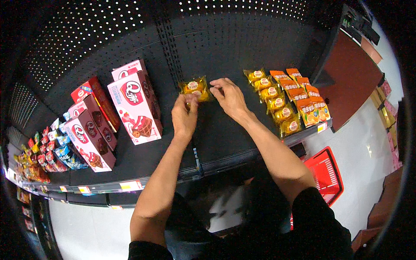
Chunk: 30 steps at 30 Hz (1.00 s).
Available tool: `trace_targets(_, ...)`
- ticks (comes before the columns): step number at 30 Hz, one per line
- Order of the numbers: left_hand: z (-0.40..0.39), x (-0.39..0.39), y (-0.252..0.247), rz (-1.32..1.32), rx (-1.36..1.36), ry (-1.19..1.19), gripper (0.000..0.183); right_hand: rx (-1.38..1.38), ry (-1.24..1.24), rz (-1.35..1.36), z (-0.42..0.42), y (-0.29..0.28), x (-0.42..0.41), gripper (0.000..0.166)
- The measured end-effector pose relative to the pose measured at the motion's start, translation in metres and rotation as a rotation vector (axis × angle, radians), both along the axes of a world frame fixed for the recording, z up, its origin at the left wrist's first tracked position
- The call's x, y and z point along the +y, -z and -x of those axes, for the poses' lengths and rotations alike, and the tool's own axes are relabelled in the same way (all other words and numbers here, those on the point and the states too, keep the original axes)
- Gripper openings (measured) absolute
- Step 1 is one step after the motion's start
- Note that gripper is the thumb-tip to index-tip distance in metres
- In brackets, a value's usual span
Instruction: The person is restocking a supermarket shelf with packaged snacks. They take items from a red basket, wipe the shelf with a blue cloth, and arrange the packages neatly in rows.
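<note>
Two yellow cake packets in clear wrappers stand one behind the other on the black shelf (224,133), the rear packet (192,85) partly covered by the front packet (202,95). My left hand (184,113) has its thumb and fingers at the lower left of the front one, pinching its edge. To the right of the pair is my right hand (230,99), empty, with thumb and forefinger apart and the fingertips close to the wrappers. A row of matching yellow packets (276,102) runs front to back farther right.
Orange snack pouches (307,112) stand at the shelf's right end. Pink boxes (135,107), a red box (100,100) and blue bags (70,157) line the left. Perforated back panels (234,42) rise behind. A red shopping basket (325,175) is low on the right.
</note>
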State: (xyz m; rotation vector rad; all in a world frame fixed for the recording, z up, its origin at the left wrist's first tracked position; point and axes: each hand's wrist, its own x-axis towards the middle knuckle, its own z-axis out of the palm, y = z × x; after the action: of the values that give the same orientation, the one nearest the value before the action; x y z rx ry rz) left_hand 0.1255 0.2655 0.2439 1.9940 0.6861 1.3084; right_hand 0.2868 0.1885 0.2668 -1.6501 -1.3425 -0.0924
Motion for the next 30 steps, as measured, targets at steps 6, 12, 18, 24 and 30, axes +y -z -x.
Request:
trace_targets(6, 0.014, -0.029, -0.003, 0.147, 0.112, 0.246, 0.011, -0.088, -0.105, -0.259, 0.054, -0.051, -0.081, 0.013)
trace_targets(12, 0.021, -0.055, 0.005, 0.179, 0.256, 0.394, 0.017, 0.087, 0.200, -0.382, 0.070, -0.013, -0.230, 0.017)
trace_targets(18, 0.033, -0.085, 0.006, 0.084, 0.621, 0.427, 0.022, 0.481, 0.629, -0.250, 0.004, 0.112, -0.376, 0.028)
trace_targets(24, 0.033, -0.093, 0.021, 0.182, 0.566, 0.504, 0.022, 0.230, 0.619, 0.498, -0.010, 0.288, -0.473, 0.028)
trace_targets(30, 0.034, -0.086, 0.048, 0.272, 0.358, 0.567, 0.017, 0.106, 0.476, 1.126, 0.008, 0.366, -0.509, 0.029)
